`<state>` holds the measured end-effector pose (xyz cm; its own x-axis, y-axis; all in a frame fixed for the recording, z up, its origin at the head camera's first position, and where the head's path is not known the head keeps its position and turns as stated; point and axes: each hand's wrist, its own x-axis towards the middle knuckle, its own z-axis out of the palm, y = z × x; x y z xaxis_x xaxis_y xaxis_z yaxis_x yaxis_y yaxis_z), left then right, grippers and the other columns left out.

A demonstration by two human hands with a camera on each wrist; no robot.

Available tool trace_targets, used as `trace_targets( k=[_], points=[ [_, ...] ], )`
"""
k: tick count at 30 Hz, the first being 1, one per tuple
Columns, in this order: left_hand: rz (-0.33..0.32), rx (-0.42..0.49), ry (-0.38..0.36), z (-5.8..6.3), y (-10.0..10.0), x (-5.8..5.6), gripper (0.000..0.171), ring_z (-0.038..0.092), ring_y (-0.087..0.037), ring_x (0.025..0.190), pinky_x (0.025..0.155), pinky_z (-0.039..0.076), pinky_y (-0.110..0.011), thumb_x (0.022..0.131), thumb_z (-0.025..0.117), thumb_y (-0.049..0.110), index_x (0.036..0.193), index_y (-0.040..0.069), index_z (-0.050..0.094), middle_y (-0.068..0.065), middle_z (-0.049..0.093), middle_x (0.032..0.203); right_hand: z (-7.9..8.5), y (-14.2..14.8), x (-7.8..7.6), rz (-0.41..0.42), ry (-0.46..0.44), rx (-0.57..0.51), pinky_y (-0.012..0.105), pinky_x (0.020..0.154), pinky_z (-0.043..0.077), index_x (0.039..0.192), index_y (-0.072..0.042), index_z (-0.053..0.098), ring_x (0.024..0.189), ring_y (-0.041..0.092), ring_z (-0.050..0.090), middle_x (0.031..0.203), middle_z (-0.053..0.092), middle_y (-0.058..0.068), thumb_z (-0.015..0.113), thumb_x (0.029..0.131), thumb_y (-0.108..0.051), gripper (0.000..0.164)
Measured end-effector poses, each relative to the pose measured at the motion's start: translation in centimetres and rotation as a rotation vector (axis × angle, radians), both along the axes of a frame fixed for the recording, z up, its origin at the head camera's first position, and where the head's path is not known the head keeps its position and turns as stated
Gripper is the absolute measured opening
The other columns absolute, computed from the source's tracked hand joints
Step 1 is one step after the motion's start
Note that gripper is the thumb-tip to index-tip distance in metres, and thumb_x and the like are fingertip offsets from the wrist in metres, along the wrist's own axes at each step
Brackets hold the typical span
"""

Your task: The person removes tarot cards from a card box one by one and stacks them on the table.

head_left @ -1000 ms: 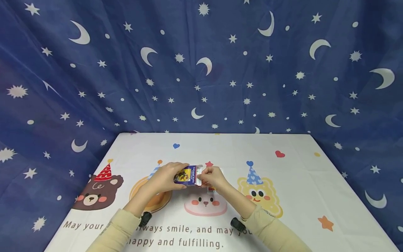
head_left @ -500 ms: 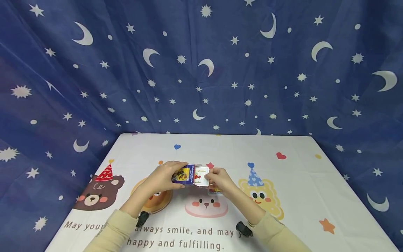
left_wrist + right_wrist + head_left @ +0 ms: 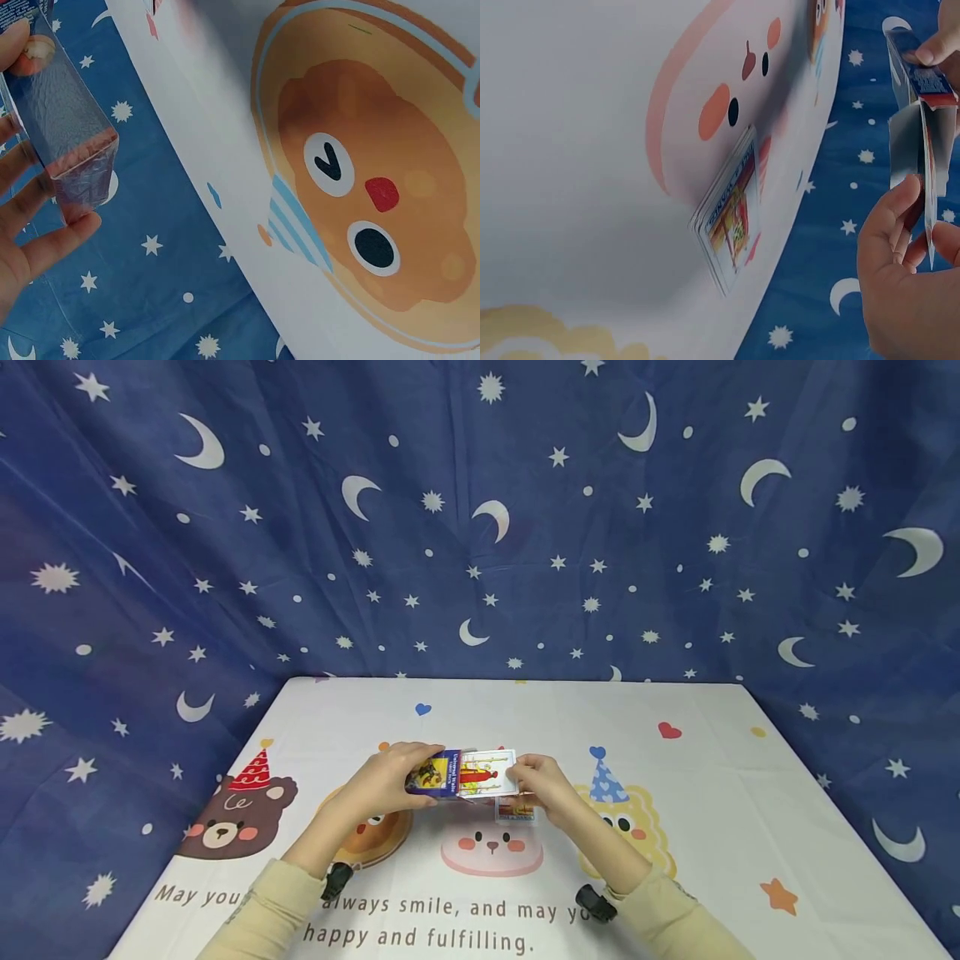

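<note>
My left hand (image 3: 386,778) grips a purple-blue tarot card box (image 3: 435,774) with a yellow picture on its front. In the left wrist view, the thumb and fingers of the left hand (image 3: 22,217) lie round a glossy box end (image 3: 86,165). From the box's right-hand opening protrudes a tarot card (image 3: 483,774) with a red figure and a white border. My right hand (image 3: 546,787) pinches that card's outer end. In the right wrist view, the card is edge-on between thumb and fingers. Below it, a small stack of cards (image 3: 731,217) lies on the tabletop, partly hidden in the head view.
The white tabletop (image 3: 705,827) carries printed cartoon animals and lettering. A dark blue curtain (image 3: 480,593) with moons and stars hangs behind it and at the sides. Black wrist cameras are strapped at both sleeves.
The right hand has moved rightward, drawing the card most of the way out of the box. The left hand and box have shifted slightly left.
</note>
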<state>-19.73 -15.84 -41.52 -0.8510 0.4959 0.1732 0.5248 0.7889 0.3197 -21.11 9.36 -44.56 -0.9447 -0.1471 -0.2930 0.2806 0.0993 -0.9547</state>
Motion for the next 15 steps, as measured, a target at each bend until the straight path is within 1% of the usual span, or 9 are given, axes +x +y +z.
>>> trace_targets(
  k=[3, 7, 10, 13, 15],
  points=[
    [0.009, 0.002, -0.007, -0.1, -0.2, 0.0, 0.075, 0.055, -0.026, 0.119, 0.097, 0.049, -0.047, 0.068, 0.084, 0.030, 0.133, 0.011, 0.053, -0.009, 0.059, 0.129, 0.0, 0.4, -0.1, -0.001, -0.001, -0.023, 0.026, 0.062, 0.058, 0.101, 0.005, 0.053, 0.061, 0.012, 0.059, 0.089, 0.062, 0.013, 0.051, 0.085, -0.003, 0.018],
    [0.017, 0.009, -0.018, -0.2, -0.2, 0.0, 0.075, 0.055, -0.027, 0.119, 0.097, 0.048, -0.049, 0.068, 0.084, 0.030, 0.134, 0.012, 0.052, -0.009, 0.058, 0.130, 0.0, 0.9, -0.2, 0.000, 0.020, -0.061, 0.020, 0.058, 0.056, 0.112, 0.005, 0.049, 0.062, 0.013, 0.060, 0.087, 0.065, 0.011, 0.049, 0.081, 0.005, 0.031],
    [0.014, 0.010, -0.017, -0.2, -0.1, 0.0, 0.075, 0.055, -0.027, 0.120, 0.098, 0.048, -0.048, 0.069, 0.084, 0.030, 0.134, 0.011, 0.052, -0.009, 0.058, 0.130, 0.0, 1.2, -0.3, -0.009, 0.049, -0.064, 0.022, 0.062, 0.056, 0.118, 0.004, 0.047, 0.068, 0.015, 0.061, 0.088, 0.065, 0.009, 0.050, 0.079, 0.009, 0.040],
    [0.011, 0.009, -0.016, -0.1, -0.1, -0.1, 0.075, 0.054, -0.027, 0.120, 0.098, 0.048, -0.047, 0.068, 0.084, 0.030, 0.134, 0.011, 0.052, -0.009, 0.058, 0.130, 0.3, 1.5, -0.4, -0.029, 0.062, -0.067, 0.022, 0.064, 0.055, 0.122, 0.003, 0.046, 0.073, 0.016, 0.062, 0.091, 0.065, 0.009, 0.052, 0.079, 0.010, 0.044],
    [0.009, 0.009, -0.016, -0.1, -0.2, -0.1, 0.075, 0.054, -0.027, 0.120, 0.099, 0.048, -0.047, 0.068, 0.084, 0.030, 0.134, 0.011, 0.052, -0.009, 0.058, 0.130, 0.4, 1.8, -0.5, -0.043, 0.064, -0.077, 0.021, 0.064, 0.055, 0.123, 0.003, 0.046, 0.073, 0.015, 0.062, 0.093, 0.065, 0.009, 0.053, 0.078, 0.010, 0.046]
  ],
)
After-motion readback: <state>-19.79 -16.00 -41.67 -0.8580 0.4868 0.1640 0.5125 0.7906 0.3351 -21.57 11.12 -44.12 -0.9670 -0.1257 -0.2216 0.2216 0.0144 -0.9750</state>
